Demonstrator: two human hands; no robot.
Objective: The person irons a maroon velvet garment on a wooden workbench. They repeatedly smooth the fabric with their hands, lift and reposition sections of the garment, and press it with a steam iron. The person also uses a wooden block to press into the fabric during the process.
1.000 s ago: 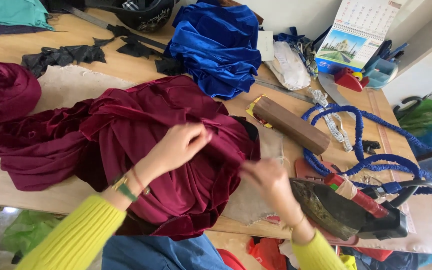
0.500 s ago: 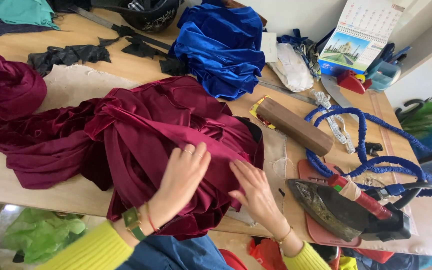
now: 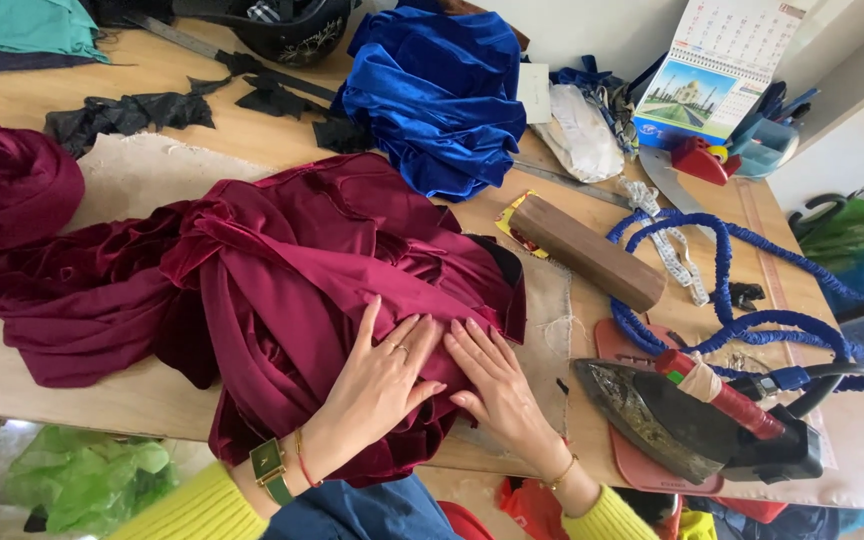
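Note:
A large crumpled maroon velvet cloth (image 3: 282, 270) lies heaped on the wooden table (image 3: 152, 75). My left hand (image 3: 377, 375) lies flat on its near edge, fingers spread, a green watch on the wrist. My right hand (image 3: 497, 385) presses flat beside it, fingertips on the cloth's edge where it meets a beige pressing cloth (image 3: 547, 310). Neither hand grips anything. Both sleeves are yellow.
A dark clothes iron (image 3: 697, 415) with a red handle rests on a pink mat at the right, its blue cord (image 3: 727, 270) looping behind. A brown wooden block (image 3: 597, 255), blue velvet heap (image 3: 437, 90), black scraps (image 3: 122, 110), measuring tape and desk calendar (image 3: 717, 65) lie further back.
Both hands have come down from pinching the cloth's edge and now lie flat on it, side by side. The view has shifted slightly closer.

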